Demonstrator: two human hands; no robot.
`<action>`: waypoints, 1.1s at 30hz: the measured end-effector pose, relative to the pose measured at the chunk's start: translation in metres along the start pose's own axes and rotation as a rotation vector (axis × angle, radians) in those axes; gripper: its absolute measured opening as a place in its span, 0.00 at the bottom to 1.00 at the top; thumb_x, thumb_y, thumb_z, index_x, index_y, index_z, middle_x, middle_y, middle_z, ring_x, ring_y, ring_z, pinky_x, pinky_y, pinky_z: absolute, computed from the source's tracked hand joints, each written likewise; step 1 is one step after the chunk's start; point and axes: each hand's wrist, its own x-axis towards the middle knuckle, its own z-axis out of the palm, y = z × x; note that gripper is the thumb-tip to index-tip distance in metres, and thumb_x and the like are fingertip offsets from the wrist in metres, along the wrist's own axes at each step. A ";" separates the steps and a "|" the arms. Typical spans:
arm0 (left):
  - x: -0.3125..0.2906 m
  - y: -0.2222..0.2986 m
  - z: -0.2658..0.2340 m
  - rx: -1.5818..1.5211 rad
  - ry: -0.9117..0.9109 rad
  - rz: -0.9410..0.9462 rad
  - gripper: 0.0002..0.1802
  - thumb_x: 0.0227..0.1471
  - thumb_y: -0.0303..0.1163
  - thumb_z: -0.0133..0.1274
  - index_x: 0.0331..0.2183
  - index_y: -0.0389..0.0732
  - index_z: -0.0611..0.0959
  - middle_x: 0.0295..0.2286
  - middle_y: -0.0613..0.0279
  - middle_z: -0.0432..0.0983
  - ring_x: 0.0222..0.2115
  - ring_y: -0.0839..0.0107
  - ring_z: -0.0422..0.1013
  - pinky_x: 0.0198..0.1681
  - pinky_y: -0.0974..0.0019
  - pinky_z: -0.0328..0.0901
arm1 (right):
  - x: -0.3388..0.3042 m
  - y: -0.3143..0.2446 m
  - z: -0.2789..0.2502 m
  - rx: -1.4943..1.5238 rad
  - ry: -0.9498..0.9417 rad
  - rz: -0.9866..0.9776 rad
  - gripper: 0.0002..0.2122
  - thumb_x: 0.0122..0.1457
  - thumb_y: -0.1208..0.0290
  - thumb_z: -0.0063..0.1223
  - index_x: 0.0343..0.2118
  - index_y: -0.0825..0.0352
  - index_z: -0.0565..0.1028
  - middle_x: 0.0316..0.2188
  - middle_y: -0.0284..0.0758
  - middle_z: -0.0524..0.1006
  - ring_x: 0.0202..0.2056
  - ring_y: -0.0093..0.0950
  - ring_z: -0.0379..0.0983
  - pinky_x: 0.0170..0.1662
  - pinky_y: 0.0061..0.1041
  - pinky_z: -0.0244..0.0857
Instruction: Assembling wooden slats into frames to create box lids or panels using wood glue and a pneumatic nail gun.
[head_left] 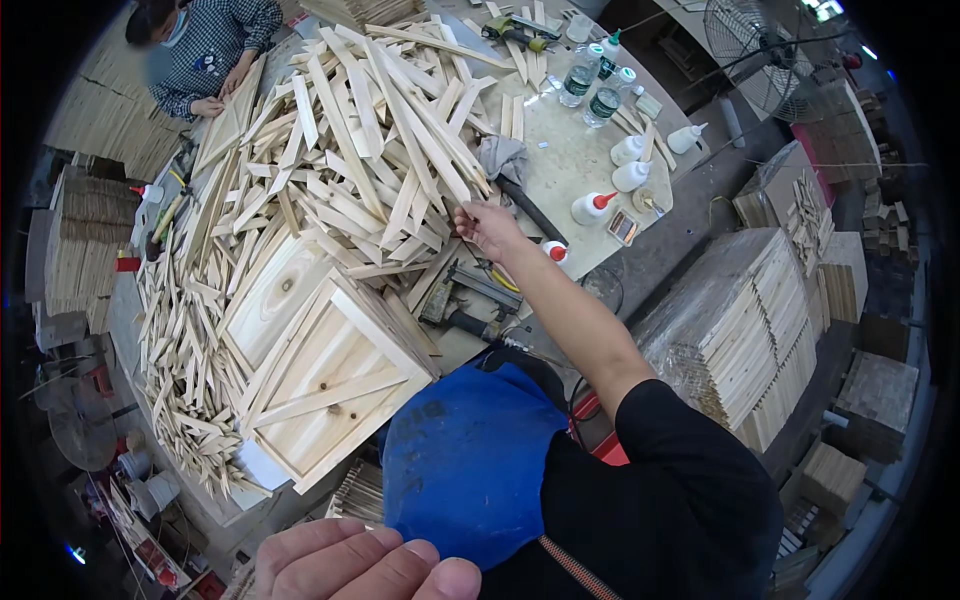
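My right hand reaches out to the near right edge of a heap of pale wooden strips. Its fingers are loosely bent and a little apart beside the strip ends, with nothing visibly held. Close to the camera at the lower edge is my left hand. Its fingers are curled side by side, and the palm is hidden, so what it holds, if anything, does not show. A wooden crate with a diagonal brace stands on the table at the near left. Nail guns lie just below my right forearm.
Glue bottles and water bottles stand on the table's right side. A grey cloth lies beside a dark rod. Across the table, a co-worker handles strips. Stacked wooden panels fill the floor at right, below a fan.
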 end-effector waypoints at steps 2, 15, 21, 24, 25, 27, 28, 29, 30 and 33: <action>-0.008 -0.007 0.004 -0.028 0.092 0.044 0.25 0.69 0.45 0.45 0.44 0.30 0.83 0.28 0.49 0.80 0.25 0.58 0.75 0.28 0.55 0.72 | -0.007 0.009 -0.001 -0.021 -0.056 0.031 0.09 0.68 0.69 0.55 0.45 0.69 0.76 0.36 0.32 0.80 0.34 0.22 0.78 0.38 0.23 0.74; -0.170 -0.129 0.125 -0.033 -0.263 -0.878 0.10 0.61 0.34 0.59 0.35 0.37 0.87 0.26 0.54 0.80 0.25 0.61 0.76 0.31 0.62 0.69 | -0.045 0.034 -0.007 -0.617 0.176 -0.237 0.10 0.63 0.72 0.59 0.44 0.71 0.77 0.40 0.36 0.81 0.37 0.27 0.79 0.42 0.27 0.75; -0.211 -0.128 0.113 -0.068 -0.253 -1.102 0.11 0.62 0.35 0.59 0.37 0.36 0.87 0.28 0.52 0.81 0.26 0.62 0.77 0.33 0.62 0.71 | -0.111 0.045 0.044 -0.954 0.213 -0.709 0.13 0.61 0.74 0.58 0.46 0.73 0.75 0.42 0.42 0.79 0.40 0.38 0.79 0.48 0.33 0.73; -0.216 -0.130 0.111 -0.094 -0.246 -1.127 0.11 0.62 0.35 0.59 0.37 0.36 0.87 0.29 0.52 0.81 0.27 0.62 0.78 0.34 0.62 0.72 | -0.110 0.081 0.076 -1.252 -0.291 -0.562 0.14 0.61 0.75 0.53 0.49 0.71 0.73 0.39 0.45 0.78 0.40 0.42 0.78 0.48 0.36 0.74; -0.216 -0.131 0.113 -0.116 -0.246 -1.109 0.11 0.62 0.35 0.59 0.37 0.36 0.87 0.29 0.52 0.81 0.27 0.62 0.78 0.34 0.62 0.72 | -0.090 0.107 0.076 -1.319 -0.225 -0.702 0.14 0.62 0.74 0.53 0.50 0.71 0.73 0.39 0.46 0.78 0.40 0.43 0.79 0.47 0.37 0.74; -0.217 -0.131 0.113 -0.127 -0.245 -1.094 0.11 0.62 0.35 0.59 0.38 0.36 0.87 0.30 0.51 0.81 0.28 0.62 0.78 0.35 0.62 0.72 | -0.058 0.142 0.082 -1.436 -0.083 -0.987 0.15 0.62 0.72 0.52 0.50 0.72 0.72 0.39 0.48 0.78 0.40 0.45 0.79 0.45 0.38 0.75; -0.216 -0.130 0.114 -0.122 -0.250 -1.070 0.11 0.62 0.34 0.59 0.38 0.36 0.87 0.30 0.51 0.81 0.28 0.62 0.78 0.35 0.62 0.72 | -0.048 0.148 0.086 -1.425 -0.087 -0.989 0.15 0.62 0.72 0.52 0.50 0.72 0.72 0.39 0.48 0.78 0.40 0.45 0.79 0.45 0.38 0.75; -0.214 -0.129 0.114 -0.117 -0.261 -1.042 0.11 0.63 0.34 0.58 0.38 0.36 0.87 0.30 0.51 0.82 0.28 0.62 0.78 0.35 0.63 0.72 | -0.041 0.147 0.094 -1.521 -0.096 -0.892 0.15 0.62 0.73 0.50 0.51 0.71 0.72 0.39 0.47 0.78 0.41 0.45 0.79 0.45 0.40 0.75; -0.213 -0.130 0.115 -0.113 -0.274 -1.011 0.11 0.63 0.34 0.58 0.38 0.36 0.87 0.30 0.51 0.82 0.29 0.63 0.79 0.36 0.63 0.72 | -0.032 0.146 0.100 -1.613 -0.102 -0.791 0.15 0.61 0.74 0.47 0.51 0.69 0.71 0.40 0.46 0.79 0.41 0.44 0.80 0.45 0.41 0.75; -0.220 -0.127 0.113 -0.117 -0.304 -1.038 0.11 0.63 0.34 0.58 0.38 0.35 0.87 0.30 0.51 0.82 0.29 0.63 0.78 0.36 0.63 0.72 | -0.012 0.135 0.114 -1.706 -0.132 -0.653 0.16 0.60 0.74 0.48 0.51 0.69 0.72 0.39 0.46 0.80 0.40 0.45 0.80 0.44 0.42 0.75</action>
